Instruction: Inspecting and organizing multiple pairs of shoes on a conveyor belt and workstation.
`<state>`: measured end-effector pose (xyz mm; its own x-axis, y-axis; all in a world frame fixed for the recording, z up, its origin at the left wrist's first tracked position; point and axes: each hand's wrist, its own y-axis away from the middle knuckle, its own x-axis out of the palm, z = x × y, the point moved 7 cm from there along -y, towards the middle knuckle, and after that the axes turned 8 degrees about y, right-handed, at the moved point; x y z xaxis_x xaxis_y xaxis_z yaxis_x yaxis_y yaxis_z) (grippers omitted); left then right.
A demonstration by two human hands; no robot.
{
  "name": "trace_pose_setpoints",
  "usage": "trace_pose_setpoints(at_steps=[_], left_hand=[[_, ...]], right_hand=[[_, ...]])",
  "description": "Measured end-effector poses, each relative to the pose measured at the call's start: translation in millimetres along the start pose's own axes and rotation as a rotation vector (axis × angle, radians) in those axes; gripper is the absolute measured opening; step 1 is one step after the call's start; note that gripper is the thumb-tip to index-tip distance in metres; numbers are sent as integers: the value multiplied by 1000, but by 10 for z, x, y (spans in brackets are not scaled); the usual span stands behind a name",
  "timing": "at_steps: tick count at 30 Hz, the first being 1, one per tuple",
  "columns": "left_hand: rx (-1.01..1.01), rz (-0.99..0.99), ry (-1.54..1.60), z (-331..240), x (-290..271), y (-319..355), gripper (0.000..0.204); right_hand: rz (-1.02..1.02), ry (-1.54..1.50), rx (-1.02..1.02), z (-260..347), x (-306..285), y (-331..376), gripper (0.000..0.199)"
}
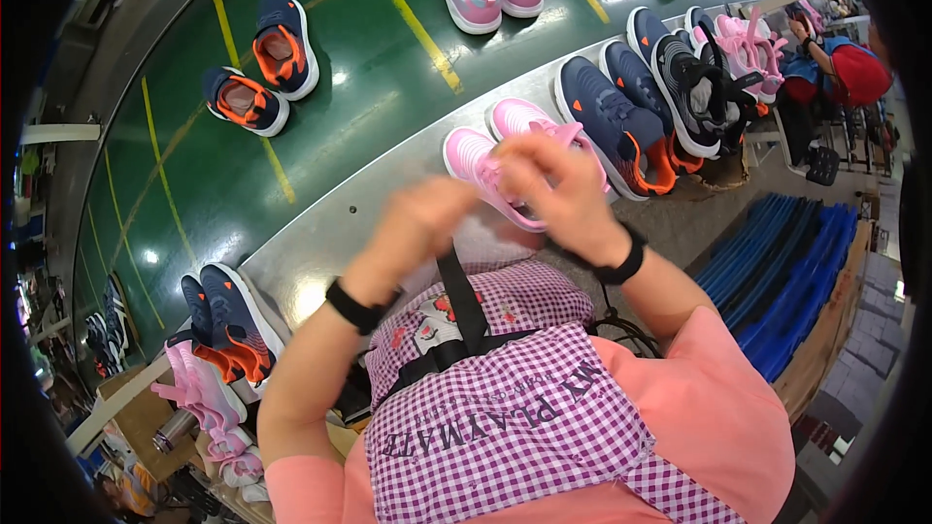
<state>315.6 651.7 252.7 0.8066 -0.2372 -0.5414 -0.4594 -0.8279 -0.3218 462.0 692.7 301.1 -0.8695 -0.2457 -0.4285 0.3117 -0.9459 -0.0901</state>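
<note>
From my remote view, both hands are blurred: the left hand (pixel 427 216) is curled in, just left of a pair of pink shoes (pixel 464 155); the right hand (pixel 561 186) bends over them, and I cannot tell whether either pinches anything. The pink shoes sit on the metal table (pixel 335 199), toes pointing far, before a checked apron (pixel 505 417). I judge the step in hand to be finger work around the shoe tops; the next move would call for a steady hold and a light, exact pinch. Navy shoes (pixel 587 97) stand to the right; far side, a green conveyor (pixel 359 87) carries more pairs.
</note>
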Motion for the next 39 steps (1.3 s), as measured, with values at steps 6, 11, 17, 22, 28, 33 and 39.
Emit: trace_pose_setpoints(at_steps=[6, 11, 17, 22, 28, 33, 39], left_hand=[[-250, 381, -57, 52, 1082, 44, 23], [-229, 260, -226, 192, 556, 433, 15], [-341, 210, -242, 167, 76, 1176, 22], [-509, -253, -47, 28, -137, 1338, 26], [-486, -492, -345, 195, -246, 1003, 27], [-352, -260, -289, 233, -241, 1077, 26], [-314, -49, -670, 22, -4, 911, 32]], right_hand=[[-12, 9, 53, -249, -231, -69, 13], [165, 350, -109, -363, 241, 151, 16], [498, 373, -192, -541, 1252, 278, 31], [416, 415, -300, -516, 1603, 335, 27], [462, 425, -268, -516, 1637, 352, 27], [618, 123, 135, -711, 1582, 301, 35], [537, 334, -369, -506, 1528, 400, 38]])
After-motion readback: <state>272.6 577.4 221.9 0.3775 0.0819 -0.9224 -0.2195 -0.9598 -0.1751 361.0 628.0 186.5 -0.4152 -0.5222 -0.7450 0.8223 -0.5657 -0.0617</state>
